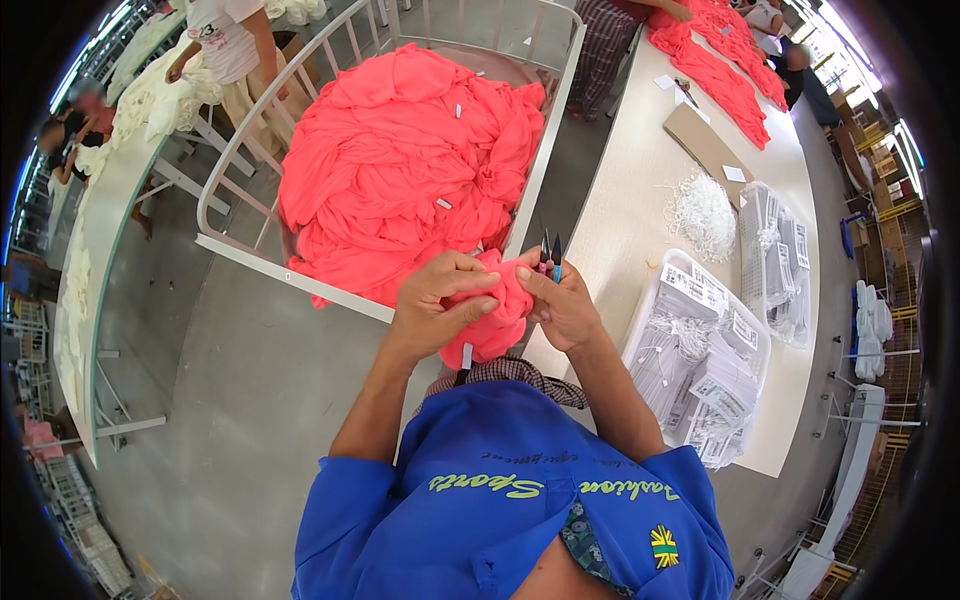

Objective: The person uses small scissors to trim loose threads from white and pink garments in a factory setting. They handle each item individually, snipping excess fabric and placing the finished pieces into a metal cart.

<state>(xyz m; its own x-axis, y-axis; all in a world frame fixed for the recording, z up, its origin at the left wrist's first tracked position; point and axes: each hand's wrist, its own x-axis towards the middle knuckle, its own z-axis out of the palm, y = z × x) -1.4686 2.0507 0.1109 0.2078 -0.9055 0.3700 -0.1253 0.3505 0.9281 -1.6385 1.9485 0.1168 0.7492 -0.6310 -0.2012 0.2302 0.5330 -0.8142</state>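
Note:
In front of my chest a bunched coral-pink garment (492, 318) is held between both hands. My left hand (437, 305) is closed, its fingers and thumb pinching a fold. My right hand (562, 303) grips the other side, thumb pressed on the fabric. That same hand also carries a pair of thread snips (556, 268), dark-bladed with a blue part, tips pointing away from me. A small white label (467, 355) hangs at the garment's lower end. Just beyond my hands rises a big heap of coral-pink garments (400, 170) with small white labels.
The heap lies in a white-railed cart (232, 246). At right, a pale table (625, 190) bears white trays (765, 375) of tags, white strings (703, 215) and more coral fabric (715, 85). A glass-edged table (120, 220) with cream fabric stands left. Other people work beyond.

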